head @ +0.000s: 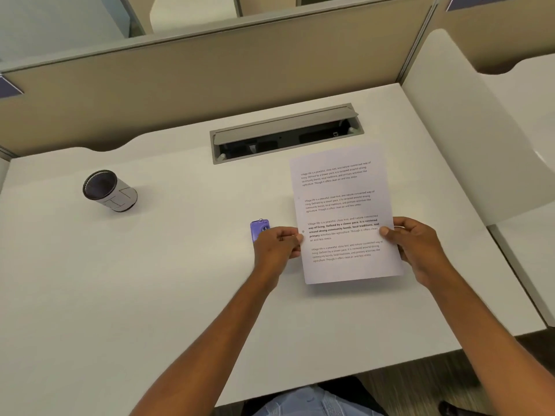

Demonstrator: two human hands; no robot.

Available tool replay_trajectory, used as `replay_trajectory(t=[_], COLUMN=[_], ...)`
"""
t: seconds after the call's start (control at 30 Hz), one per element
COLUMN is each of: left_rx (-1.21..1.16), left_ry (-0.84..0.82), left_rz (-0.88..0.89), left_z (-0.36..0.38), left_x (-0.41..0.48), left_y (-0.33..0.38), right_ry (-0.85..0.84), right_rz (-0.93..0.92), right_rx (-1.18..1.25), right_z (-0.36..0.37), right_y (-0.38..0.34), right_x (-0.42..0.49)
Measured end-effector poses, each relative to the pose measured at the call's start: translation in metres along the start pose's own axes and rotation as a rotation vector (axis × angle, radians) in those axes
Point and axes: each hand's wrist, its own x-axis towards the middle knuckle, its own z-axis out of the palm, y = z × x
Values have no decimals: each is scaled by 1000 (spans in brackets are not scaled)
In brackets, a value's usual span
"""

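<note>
Both forearms reach across the desk (150, 280) to a printed sheet of paper (342, 205), held right of centre. The left hand (276, 246) pinches its left edge and the right hand (417, 244) its right edge, thumbs on top, both on the near half. The sheet's long axis runs away from the person, toward the cable slot (285, 133). A shadow under the near edge suggests it is lifted; the far end may still touch the desk. A purple tag (258, 229) lies just beyond the left hand.
</note>
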Motion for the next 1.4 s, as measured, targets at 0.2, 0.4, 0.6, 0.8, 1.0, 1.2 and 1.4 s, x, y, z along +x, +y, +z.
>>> replay_trajectory(t=[0.2,0.4,0.6,0.8,1.0,1.2,1.4], left_rx=[-1,7,7,-14,-70,-119,-156], left_ry=[-24,-58,-92,-92,-91,-67,-47], left_rz=[-3,-26,-60,-96,-173,-243,-284], left_z=[29,68,115,165,207,238,258], left_x=[15,35,57,79,101,121,133], left_y=[15,27,39,52,66,70,72], right_ry=[41,116,185,242,335,466,590], right_rz=[-15,-4,7,11,-17,-68,-50], right_rx=[1,-27,-57,-125,-259,-627,-924], right_z=[-21,-50,-81,-107,-124,-121,-110], right_y=[-11,-23,-36,-50,-62,-70,-74], right_x=[15,38,70,110,151,182,192])
